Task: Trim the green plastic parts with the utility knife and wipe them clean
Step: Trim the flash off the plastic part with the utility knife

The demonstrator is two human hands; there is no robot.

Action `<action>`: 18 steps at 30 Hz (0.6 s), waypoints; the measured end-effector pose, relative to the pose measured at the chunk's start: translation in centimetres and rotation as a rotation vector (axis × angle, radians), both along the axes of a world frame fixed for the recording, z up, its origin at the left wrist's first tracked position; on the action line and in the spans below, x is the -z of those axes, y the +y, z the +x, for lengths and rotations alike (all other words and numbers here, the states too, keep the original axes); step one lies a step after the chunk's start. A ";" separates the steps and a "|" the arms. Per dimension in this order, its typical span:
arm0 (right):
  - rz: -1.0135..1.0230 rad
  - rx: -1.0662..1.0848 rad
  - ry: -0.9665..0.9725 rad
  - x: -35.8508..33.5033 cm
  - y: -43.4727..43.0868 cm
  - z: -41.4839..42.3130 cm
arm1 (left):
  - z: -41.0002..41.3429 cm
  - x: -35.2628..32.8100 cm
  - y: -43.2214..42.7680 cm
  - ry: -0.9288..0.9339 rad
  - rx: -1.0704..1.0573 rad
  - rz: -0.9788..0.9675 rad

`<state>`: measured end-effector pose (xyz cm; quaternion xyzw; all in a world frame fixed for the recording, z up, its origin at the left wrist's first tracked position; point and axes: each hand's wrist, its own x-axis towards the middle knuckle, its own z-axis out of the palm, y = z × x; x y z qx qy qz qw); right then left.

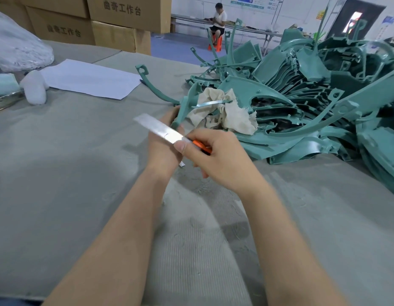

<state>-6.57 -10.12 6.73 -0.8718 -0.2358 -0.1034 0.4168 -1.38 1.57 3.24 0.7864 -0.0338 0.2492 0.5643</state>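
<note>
My right hand (pixel 222 160) grips an orange utility knife (pixel 202 147), thumb pressed on its long extended blade (pixel 160 129), which points up-left. My left hand (pixel 165 149) sits just behind the blade and holds the lower end of a curved green plastic part (pixel 182 109). A crumpled beige rag (pixel 227 111) lies over that part at the near edge of a big heap of green plastic parts (pixel 313 96) on the right of the grey table (pixel 70 173).
A white paper sheet (pixel 90 78) lies at the table's back left, beside white foam pieces (pixel 33 89) and a plastic bag (pixel 17 45). Cardboard boxes (pixel 116 23) are stacked behind. A person (pixel 218 21) sits far off. Green shavings (pixel 200 186) dust the table under my hands.
</note>
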 end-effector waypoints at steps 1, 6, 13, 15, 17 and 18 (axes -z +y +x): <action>0.069 0.010 0.012 -0.1 -0.3 0.1 | -0.1 0.2 0.1 0.027 -0.009 0.045; 0.287 0.323 -0.115 -0.5 -3.2 1.2 | -0.3 -0.2 0.1 -0.022 0.101 -0.083; 0.239 0.500 -0.238 0.0 -4.9 2.0 | -0.9 -0.4 -0.3 -0.090 0.251 0.044; 0.191 0.504 -0.251 0.0 -5.0 2.0 | -1.0 -0.4 -0.4 -0.092 0.280 0.061; 0.176 0.510 -0.254 0.1 -5.1 2.0 | -1.1 -0.5 -0.4 -0.091 0.298 0.058; 0.177 0.515 -0.253 0.1 -5.1 2.0 | -1.1 -0.6 -0.4 -0.082 0.306 0.051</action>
